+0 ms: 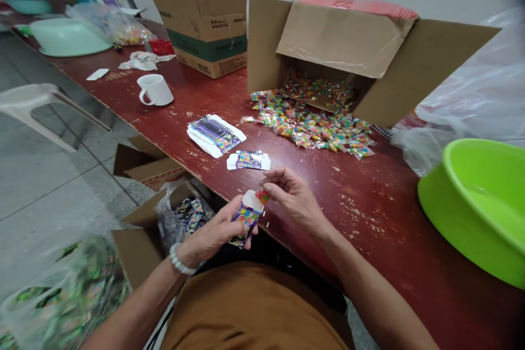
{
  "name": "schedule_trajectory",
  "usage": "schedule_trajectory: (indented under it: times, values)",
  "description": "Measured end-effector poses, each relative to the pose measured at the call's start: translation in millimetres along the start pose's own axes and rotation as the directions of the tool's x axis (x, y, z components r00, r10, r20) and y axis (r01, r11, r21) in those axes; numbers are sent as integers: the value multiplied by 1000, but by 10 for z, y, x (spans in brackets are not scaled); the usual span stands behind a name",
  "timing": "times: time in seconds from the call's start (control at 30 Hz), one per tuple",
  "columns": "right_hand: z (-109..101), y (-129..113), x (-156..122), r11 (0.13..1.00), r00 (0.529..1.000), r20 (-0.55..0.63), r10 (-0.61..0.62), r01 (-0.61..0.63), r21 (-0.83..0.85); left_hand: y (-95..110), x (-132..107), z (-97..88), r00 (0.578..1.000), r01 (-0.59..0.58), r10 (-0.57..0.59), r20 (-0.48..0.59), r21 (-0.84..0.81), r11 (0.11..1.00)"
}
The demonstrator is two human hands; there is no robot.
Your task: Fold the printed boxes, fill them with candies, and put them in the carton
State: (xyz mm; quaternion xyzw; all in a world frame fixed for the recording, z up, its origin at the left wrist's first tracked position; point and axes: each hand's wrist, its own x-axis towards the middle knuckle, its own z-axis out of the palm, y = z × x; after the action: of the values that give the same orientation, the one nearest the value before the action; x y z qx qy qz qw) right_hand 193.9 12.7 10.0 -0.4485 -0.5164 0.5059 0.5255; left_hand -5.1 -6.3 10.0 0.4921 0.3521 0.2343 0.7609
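My left hand point(213, 235) is wrapped round a small purple printed carton point(246, 214) with its white top flap open, held over the near edge of the red table point(369, 213). My right hand point(293, 194) pinches a small colourful candy packet point(263, 196) right at the carton's open mouth. Just beyond, a flat unfolded carton point(249, 161) lies on the table, and a stack of flat cartons point(215, 134) lies behind it. A heap of wrapped candies point(315, 126) spills from a cardboard box point(348, 49) lying on its side.
A lime green basin point(484, 202) sits at the right with clear plastic sheeting point(471, 98) behind it. A white mug point(155, 89), a second cardboard box point(205, 16) and a pale green basin point(65, 37) stand further left. Floor boxes point(164, 213) hold filled cartons; a plastic bag point(61, 295) lies lower left.
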Motion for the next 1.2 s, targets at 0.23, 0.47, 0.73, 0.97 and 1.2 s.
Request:
schedule_trajectory:
  times: [0.23, 0.47, 0.73, 0.97, 1.2]
  values:
    - [91, -4, -173, 952, 981, 125, 147, -175, 252, 29, 105, 140, 996, -88, 83, -42, -126, 988]
    - [91, 7, -198, 842, 929, 259, 264, -353, 407, 36, 138, 208, 983, -106, 68, -173, -220, 970]
    - [160, 10, -234, 811, 906, 268, 328, -415, 412, -57, 187, 230, 973, -136, 93, -210, -196, 971]
    - [238, 186, -225, 820, 914, 247, 320, -398, 410, -92, 219, 241, 971, -171, 108, -214, -302, 938]
    - [127, 88, -235, 961, 978, 128, -162, 186, -205, -58, 220, 211, 997, 38, -71, -39, -557, 830]
